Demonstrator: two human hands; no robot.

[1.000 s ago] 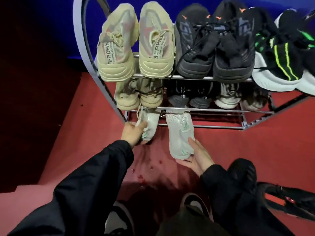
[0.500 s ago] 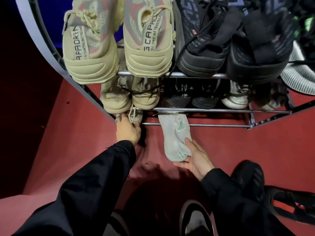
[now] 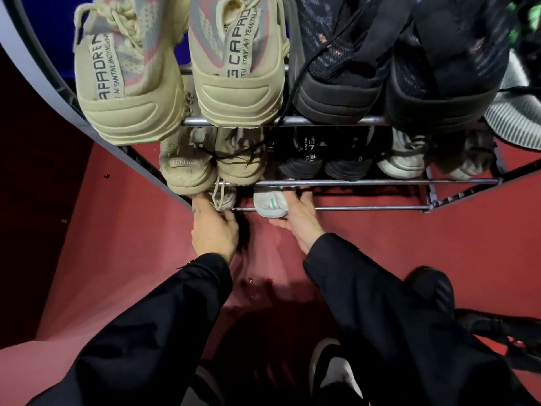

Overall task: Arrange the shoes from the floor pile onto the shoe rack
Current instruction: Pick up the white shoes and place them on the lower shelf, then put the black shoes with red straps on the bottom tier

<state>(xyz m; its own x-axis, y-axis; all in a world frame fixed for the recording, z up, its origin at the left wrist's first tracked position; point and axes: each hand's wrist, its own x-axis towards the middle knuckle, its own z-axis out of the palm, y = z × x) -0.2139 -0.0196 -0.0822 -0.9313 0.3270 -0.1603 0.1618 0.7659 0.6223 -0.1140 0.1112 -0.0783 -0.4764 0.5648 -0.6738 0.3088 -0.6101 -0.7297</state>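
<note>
Two pale grey-white sneakers lie on the bottom shelf of the metal shoe rack (image 3: 366,208). Of the left sneaker (image 3: 224,197) only the heel and a lace loop show; my left hand (image 3: 215,230) rests against that heel, fingers curled on it. The right sneaker (image 3: 270,204), with a green mark on its heel, sticks out over the front bar. My right hand (image 3: 298,216) holds its right side, thumb under the heel and fingers reaching in alongside. Both sneakers' fronts are hidden under the middle shelf.
The top shelf carries beige sneakers (image 3: 237,77) and black sneakers (image 3: 339,80); the middle shelf has beige, black and off-white pairs. To the right of my hands the bottom shelf is bare. A black shoe (image 3: 503,335) lies on the red floor at right. My own feet show below.
Both pale sneakers have slid further into the bottom shelf, my hands following them in. The right one, mostly out on the floor before, now shows only its heel. The view has moved closer.
</note>
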